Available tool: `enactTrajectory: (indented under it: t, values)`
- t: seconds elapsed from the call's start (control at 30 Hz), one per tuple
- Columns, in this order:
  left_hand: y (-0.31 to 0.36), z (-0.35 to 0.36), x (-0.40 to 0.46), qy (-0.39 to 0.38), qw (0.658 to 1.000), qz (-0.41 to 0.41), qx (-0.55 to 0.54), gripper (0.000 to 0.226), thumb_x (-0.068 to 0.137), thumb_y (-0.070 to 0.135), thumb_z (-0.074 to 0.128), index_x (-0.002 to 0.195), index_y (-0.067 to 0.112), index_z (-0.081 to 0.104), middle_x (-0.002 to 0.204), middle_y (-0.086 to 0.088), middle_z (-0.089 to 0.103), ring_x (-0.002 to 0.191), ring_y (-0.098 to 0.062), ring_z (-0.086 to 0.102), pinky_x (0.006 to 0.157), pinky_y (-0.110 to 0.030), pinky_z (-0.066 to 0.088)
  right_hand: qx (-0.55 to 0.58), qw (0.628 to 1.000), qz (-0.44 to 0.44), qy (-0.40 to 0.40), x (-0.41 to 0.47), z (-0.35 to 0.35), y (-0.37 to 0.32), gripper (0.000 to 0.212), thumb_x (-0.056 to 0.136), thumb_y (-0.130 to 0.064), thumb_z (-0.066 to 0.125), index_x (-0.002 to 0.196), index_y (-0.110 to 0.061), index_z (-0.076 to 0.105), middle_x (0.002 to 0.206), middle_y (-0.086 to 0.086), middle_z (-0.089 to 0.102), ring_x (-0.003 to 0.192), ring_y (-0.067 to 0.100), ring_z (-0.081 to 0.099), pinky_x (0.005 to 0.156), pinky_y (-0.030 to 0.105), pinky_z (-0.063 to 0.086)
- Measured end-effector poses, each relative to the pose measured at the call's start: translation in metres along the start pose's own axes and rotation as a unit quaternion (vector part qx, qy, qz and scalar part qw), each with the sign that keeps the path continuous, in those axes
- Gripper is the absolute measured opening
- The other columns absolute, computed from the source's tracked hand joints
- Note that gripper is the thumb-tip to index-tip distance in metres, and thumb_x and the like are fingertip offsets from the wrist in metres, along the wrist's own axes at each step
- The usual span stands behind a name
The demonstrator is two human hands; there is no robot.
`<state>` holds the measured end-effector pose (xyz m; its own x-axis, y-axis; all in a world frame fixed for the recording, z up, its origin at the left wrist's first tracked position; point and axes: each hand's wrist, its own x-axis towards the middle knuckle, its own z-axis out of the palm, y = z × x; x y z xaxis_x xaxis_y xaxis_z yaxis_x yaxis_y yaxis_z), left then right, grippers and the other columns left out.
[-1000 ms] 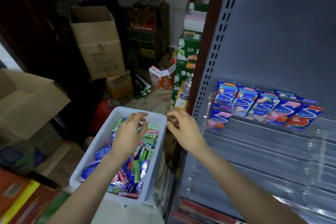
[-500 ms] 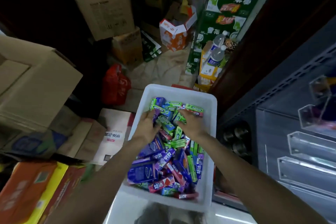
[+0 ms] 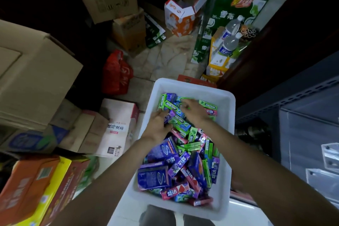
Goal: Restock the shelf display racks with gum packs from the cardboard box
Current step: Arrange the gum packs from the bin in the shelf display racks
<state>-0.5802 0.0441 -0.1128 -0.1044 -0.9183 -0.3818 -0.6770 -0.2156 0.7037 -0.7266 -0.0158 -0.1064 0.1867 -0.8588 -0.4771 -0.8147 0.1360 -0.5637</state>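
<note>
Both hands dig among gum packs (image 3: 180, 159) at the bin's (image 3: 227, 97) far end; left hand (image 3: 157, 124) curls round a pack, right hand's (image 3: 194, 111) grip unclear.

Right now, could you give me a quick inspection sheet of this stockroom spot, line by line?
Surface: pale tiled floor, mostly covered with boxes.
Job's things: white plastic bin heaped with gum packs, green, purple, blue and pink; no cardboard box holds them here.
Clutter: brown cartons, red bag, orange and white carton, green cartons, water bottles.
Grippers: left hand and right hand both down among the packs at the bin's far end; grip blurred, cannot tell.
Cables: nothing seen.
Surroundings: grey shelf unit on the right with clear rack dividers.
</note>
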Motion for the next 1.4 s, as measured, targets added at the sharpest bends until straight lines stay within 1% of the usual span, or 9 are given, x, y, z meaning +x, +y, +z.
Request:
enactTrajectory:
  t: [0.17, 0.27, 0.37, 0.5, 0.67, 0.9, 1.07, 1.17, 1.4]
  values:
    - [0.006, -0.025, 0.008, 0.182, 0.98, 0.071, 0.045, 0.046, 0.088, 0.005, 0.057, 0.133, 0.008, 0.05, 0.131, -0.012, 0.052, 0.116, -0.03, 0.049, 0.1, -0.03, 0.034, 0.083, 0.996, 0.006, -0.034, 0.019, 0.003, -0.023, 0.049, 0.098, -0.02, 0.046, 0.145, -0.011, 0.031, 0.148, 0.012, 0.036, 0.133, 0.027, 0.037, 0.104, 0.032, 0.031]
    - [-0.011, -0.035, 0.019, 0.17, 0.984, 0.014, 0.056, 0.059, 0.086, 0.007, 0.06, 0.141, 0.01, 0.039, 0.14, -0.011, 0.044, 0.124, -0.03, 0.043, 0.105, -0.029, 0.029, 0.089, 0.996, 0.008, -0.02, 0.03, 0.014, -0.026, 0.024, 0.097, -0.015, 0.047, 0.118, -0.004, 0.053, 0.114, 0.019, 0.056, 0.108, 0.032, 0.053, 0.091, 0.039, 0.041]
    - [-0.022, -0.041, 0.025, 0.106, 0.994, -0.008, 0.013, 0.063, 0.088, 0.007, 0.059, 0.145, 0.012, 0.032, 0.145, -0.011, 0.043, 0.13, -0.027, 0.043, 0.104, -0.021, 0.027, 0.056, 0.998, 0.019, 0.033, 0.041, 0.019, -0.027, 0.017, 0.094, -0.011, 0.05, 0.076, -0.01, 0.049, 0.071, 0.003, 0.047, 0.076, 0.022, 0.047, 0.068, 0.031, 0.036]
    - [-0.024, -0.045, 0.026, 0.088, 0.996, -0.018, -0.001, 0.064, 0.09, 0.01, 0.06, 0.146, 0.015, 0.031, 0.136, -0.016, 0.052, 0.121, -0.033, 0.05, 0.097, -0.024, 0.031, -0.028, 0.996, 0.051, 0.066, 0.053, 0.032, -0.034, 0.027, 0.094, -0.018, 0.051, 0.105, 0.006, 0.054, 0.1, 0.02, 0.058, 0.099, 0.031, 0.056, 0.082, 0.038, 0.042]
    - [-0.027, -0.043, 0.028, 0.088, 0.996, -0.018, -0.027, 0.065, 0.088, 0.01, 0.062, 0.146, 0.016, 0.032, 0.144, -0.007, 0.044, 0.128, -0.025, 0.046, 0.106, -0.027, 0.031, -0.065, 0.989, 0.097, 0.092, 0.058, 0.046, -0.04, 0.058, 0.097, -0.024, 0.046, 0.139, 0.01, 0.024, 0.134, 0.025, 0.045, 0.124, 0.035, 0.043, 0.098, 0.04, 0.039]
    - [-0.027, -0.042, 0.026, 0.09, 0.995, -0.021, -0.043, 0.063, 0.089, 0.015, 0.062, 0.145, 0.016, 0.033, 0.14, -0.011, 0.049, 0.126, -0.028, 0.047, 0.104, -0.028, 0.032, -0.004, 0.994, 0.054, 0.096, 0.044, 0.029, -0.035, 0.029, 0.087, -0.024, 0.064, 0.112, -0.008, 0.068, 0.113, 0.009, 0.067, 0.107, 0.023, 0.061, 0.079, 0.025, 0.043]
    - [-0.018, -0.036, 0.011, 0.158, 0.987, 0.038, -0.007, 0.054, 0.088, 0.015, 0.063, 0.139, 0.011, 0.043, 0.141, -0.008, 0.044, 0.129, -0.026, 0.039, 0.108, -0.025, 0.026, 0.135, 0.978, 0.034, 0.155, 0.011, 0.009, -0.031, 0.024, 0.08, -0.011, 0.071, 0.102, -0.004, 0.07, 0.106, 0.008, 0.07, 0.098, 0.02, 0.065, 0.08, 0.018, 0.044]
    - [-0.002, -0.033, 0.001, 0.138, 0.987, 0.073, -0.037, 0.058, 0.089, 0.014, 0.063, 0.141, 0.011, 0.039, 0.142, -0.006, 0.043, 0.131, -0.02, 0.038, 0.106, -0.02, 0.026, 0.267, 0.947, -0.002, 0.177, -0.013, -0.001, -0.027, 0.017, 0.076, 0.0, 0.072, 0.088, -0.011, 0.069, 0.092, 0.01, 0.071, 0.083, 0.02, 0.067, 0.079, 0.03, 0.053]
    - [0.029, -0.02, -0.029, 0.068, 0.978, 0.065, -0.184, 0.03, 0.085, 0.017, 0.068, 0.113, 0.009, 0.058, 0.101, -0.003, 0.067, 0.092, -0.018, 0.063, 0.083, -0.03, 0.049, 0.368, 0.914, -0.1, 0.138, -0.07, -0.023, -0.018, 0.027, 0.08, 0.013, 0.061, 0.098, -0.008, 0.064, 0.088, 0.001, 0.066, 0.077, -0.003, 0.064, 0.074, 0.015, 0.051]
